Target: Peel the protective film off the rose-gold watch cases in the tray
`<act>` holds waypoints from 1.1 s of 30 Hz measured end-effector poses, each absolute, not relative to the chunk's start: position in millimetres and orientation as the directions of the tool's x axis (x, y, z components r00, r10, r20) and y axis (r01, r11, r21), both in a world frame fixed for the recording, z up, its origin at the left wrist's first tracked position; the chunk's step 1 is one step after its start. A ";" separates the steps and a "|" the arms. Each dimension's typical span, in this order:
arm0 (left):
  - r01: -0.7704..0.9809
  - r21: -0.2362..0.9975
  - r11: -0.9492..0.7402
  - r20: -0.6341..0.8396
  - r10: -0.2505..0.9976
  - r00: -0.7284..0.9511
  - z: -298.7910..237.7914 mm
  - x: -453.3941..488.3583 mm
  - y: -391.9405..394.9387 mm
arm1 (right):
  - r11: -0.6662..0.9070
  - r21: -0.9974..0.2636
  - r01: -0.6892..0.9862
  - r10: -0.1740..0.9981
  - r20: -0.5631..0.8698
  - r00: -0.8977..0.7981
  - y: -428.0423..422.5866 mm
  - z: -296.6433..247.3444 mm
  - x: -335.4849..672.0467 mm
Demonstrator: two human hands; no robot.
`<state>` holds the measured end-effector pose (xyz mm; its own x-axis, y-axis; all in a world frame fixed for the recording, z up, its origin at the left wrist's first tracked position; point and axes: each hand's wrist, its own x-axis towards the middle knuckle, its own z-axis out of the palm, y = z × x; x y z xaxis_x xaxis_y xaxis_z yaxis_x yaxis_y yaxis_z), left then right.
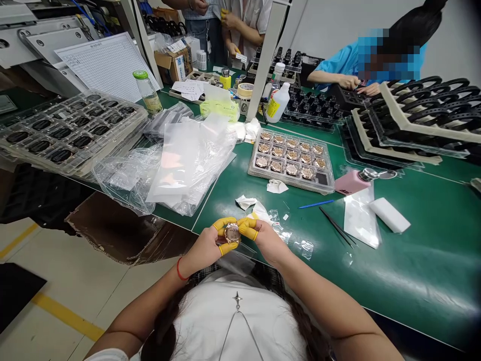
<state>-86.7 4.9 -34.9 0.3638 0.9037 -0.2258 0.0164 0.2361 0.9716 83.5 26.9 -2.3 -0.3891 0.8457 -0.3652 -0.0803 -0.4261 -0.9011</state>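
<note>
A round rose-gold watch case is pinched between both my hands at the near edge of the green table. My left hand grips its left side with yellow finger cots on thumb and fingers. My right hand holds its right side, also in yellow cots. Further out lies a clear tray filled with several similar watch cases. Black tweezers and a blue stick lie to the right of my hands.
Clear plastic bags pile at the left beside stacked trays of dark parts. A pink holder, white foam block, bottles and black-part trays stand further off. Other people work at the far side.
</note>
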 end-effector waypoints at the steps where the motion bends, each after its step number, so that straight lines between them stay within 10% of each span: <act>1: 0.021 0.971 0.238 -0.229 0.903 0.364 -34.2 -86.5 4.9 | -0.428 -0.900 -0.083 0.845 -0.366 -0.389 26.8 -2.3 83.5; 13: 0.084 0.970 0.227 -0.242 0.894 0.377 -33.3 -86.1 5.4 | -0.352 -0.936 -0.014 0.874 -0.323 -0.363 25.6 -13.9 84.9; 17: 0.015 0.961 0.277 -0.264 0.894 0.362 -38.6 -86.7 2.9 | -0.048 -0.963 0.265 0.936 -0.136 -0.325 23.6 -18.2 91.0; 20: -0.056 0.935 0.350 -0.311 0.887 0.341 -47.2 -88.3 -2.8 | 0.221 -0.673 0.706 0.961 0.025 -0.277 24.3 -21.4 103.8; 24: -0.052 0.896 0.442 -0.391 0.837 0.383 -66.9 -89.7 -12.7 | 0.151 -0.103 0.983 0.979 -0.124 -0.163 28.2 -30.8 120.1; 33: -0.001 0.930 0.369 -0.347 0.874 0.340 -96.9 -87.5 -17.7 | 0.214 -0.138 0.967 0.975 -0.024 -0.219 30.9 -43.7 120.7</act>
